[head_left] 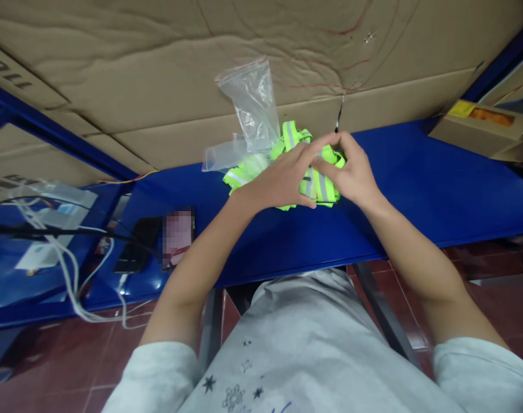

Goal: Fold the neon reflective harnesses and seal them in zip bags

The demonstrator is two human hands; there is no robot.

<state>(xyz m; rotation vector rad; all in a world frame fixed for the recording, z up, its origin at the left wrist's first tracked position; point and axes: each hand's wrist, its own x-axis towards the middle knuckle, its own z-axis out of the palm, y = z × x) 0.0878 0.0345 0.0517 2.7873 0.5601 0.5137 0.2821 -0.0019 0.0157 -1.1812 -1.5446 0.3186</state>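
Observation:
A bundle of neon yellow-green fabric with grey reflective stripes (pixel 248 167) lies on the blue table (pixel 416 183). My left hand (pixel 283 180) rests on top of the bundle with its fingers curled over it. My right hand (pixel 351 169) grips the bundle's right side, fingers closed round the folded fabric. The fingertips of both hands meet at the top of the bundle. A clear plastic zip bag (pixel 250 109) stands crumpled just behind the fabric, touching it.
Brown cardboard sheets (pixel 158 74) line the wall behind the table. A small cardboard box (pixel 480 129) sits at the far right. At the left lie a dark phone (pixel 136 244), white cables (pixel 67 264) and paper labels. A thin metal tool (pixel 339 115) leans on the cardboard.

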